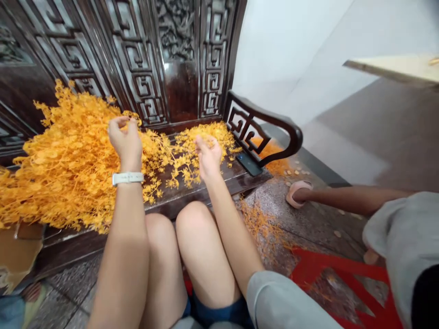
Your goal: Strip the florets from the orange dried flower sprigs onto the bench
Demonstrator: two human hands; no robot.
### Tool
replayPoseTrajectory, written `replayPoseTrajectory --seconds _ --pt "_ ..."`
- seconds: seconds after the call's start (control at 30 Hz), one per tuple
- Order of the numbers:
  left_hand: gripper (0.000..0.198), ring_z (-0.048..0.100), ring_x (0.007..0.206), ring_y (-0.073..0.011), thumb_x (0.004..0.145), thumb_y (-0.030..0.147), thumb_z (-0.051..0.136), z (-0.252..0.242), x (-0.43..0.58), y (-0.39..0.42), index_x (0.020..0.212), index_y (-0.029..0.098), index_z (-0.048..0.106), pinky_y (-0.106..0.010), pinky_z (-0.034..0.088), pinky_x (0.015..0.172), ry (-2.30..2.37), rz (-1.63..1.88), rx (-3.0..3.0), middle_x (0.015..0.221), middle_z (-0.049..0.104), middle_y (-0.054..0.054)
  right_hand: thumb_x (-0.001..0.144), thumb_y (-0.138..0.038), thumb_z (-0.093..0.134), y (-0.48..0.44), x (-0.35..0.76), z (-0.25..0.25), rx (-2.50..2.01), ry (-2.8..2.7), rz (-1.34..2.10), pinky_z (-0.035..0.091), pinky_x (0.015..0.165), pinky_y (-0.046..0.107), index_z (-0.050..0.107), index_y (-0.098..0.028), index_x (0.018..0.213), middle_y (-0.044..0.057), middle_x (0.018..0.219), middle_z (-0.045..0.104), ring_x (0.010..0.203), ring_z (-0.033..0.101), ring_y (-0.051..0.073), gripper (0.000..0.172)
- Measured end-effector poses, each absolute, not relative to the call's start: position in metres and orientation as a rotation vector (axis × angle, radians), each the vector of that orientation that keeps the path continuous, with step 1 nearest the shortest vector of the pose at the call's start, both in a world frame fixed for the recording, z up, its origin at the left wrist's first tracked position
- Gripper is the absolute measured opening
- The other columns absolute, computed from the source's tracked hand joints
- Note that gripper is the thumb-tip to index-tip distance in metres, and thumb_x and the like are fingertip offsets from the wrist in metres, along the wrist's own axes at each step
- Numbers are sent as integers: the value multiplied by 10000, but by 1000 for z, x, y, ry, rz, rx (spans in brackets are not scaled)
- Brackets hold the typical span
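A large heap of yellow-orange artificial flower sprigs [75, 160] covers the left part of a dark wooden bench [171, 198]. My left hand [125, 139], with a pale watch on its wrist, is raised at the heap's right edge. Its thumb and fingers pinch a small yellow flower sprig [133, 116]. To the right, my right hand [210, 157] hovers over a smaller spread of yellow flower pieces [187, 171]. Its fingers are curled in towards the thumb; what they hold, if anything, is blurred against the yellow behind.
A dark phone [248, 163] lies by the bench's curved armrest [281, 130]. Orange scraps [262, 224] litter the floor near a red stool [329, 265]. At the right is another person's leg with a pink shoe [297, 194]. Cardboard [17, 256] stands at lower left.
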State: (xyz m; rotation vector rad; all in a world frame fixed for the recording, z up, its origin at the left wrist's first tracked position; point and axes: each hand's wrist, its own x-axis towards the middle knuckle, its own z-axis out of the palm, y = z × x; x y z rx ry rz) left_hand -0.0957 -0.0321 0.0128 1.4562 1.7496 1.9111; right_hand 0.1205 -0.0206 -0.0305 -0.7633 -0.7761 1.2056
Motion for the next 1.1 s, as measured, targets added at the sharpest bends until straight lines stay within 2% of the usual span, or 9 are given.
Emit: replayPoseTrajectory --seconds 0.07,0.17,0.27,0.43,0.57,0.73,0.87,1.0,1.1 --pt "326 538 1381 -357 980 611 691 21 -64 -36 991 285 681 -515 523 1076 1701 2017 1500 1210 705 -110 702 -417 1000 -27 122 -26 -696 -824 1291 582 733 274 634 -250 1034 -3 882 777 828 733 148 522" --pt "280 661 1202 -304 974 541 749 31 -18 -41 928 265 732 -399 559 934 1247 1674 1726 1104 754 -96 757 -469 971 -34 124 -21 -641 -938 1331 579 735 284 672 -236 958 8 892 770 786 689 135 428" --pt "215 700 1024 -266 911 451 839 32 7 -41 881 252 764 -332 539 791 1113 1514 1708 975 775 -79 790 -562 944 -37 129 -19 -702 -1006 1263 537 672 288 677 -243 913 -13 816 705 708 610 129 433" --pt "243 676 813 -209 913 385 872 25 12 -36 799 237 717 -287 472 661 1087 1447 1551 743 679 -42 843 -607 914 -42 144 -17 -816 -1154 1240 481 619 306 648 -263 891 -26 731 584 660 522 145 437" --pt "365 663 796 -199 953 479 847 21 15 -32 761 247 642 -290 471 642 1051 1409 1519 718 630 -29 861 -584 914 -47 150 -12 -791 -1265 1295 498 620 306 644 -268 946 -33 730 529 662 495 148 424" --pt "457 672 859 -232 980 598 787 17 22 -30 750 266 573 -324 514 678 1052 1431 1545 710 595 -30 922 -833 706 -42 144 -15 -783 -1162 1298 483 557 290 633 -263 933 -29 686 478 624 514 142 574" --pt "478 680 898 -239 986 574 790 11 31 -23 729 259 539 -336 532 717 1077 1465 1483 743 612 -35 888 -897 686 -37 138 -23 -793 -1133 1239 478 544 303 599 -269 881 -28 663 416 621 522 154 634" --pt "478 636 733 -196 1004 631 746 -16 40 -4 772 261 553 -316 482 623 1090 1497 1226 687 568 -14 879 -940 648 -51 140 -16 -749 -1166 1251 418 475 281 543 -272 836 -50 616 330 544 432 130 678" --pt "539 502 565 -152 991 754 679 -39 37 14 807 261 559 -293 400 531 1167 1515 1090 622 479 20 921 -934 594 -73 151 6 -661 -1210 1253 352 429 252 501 -267 816 -61 603 274 502 353 109 682"
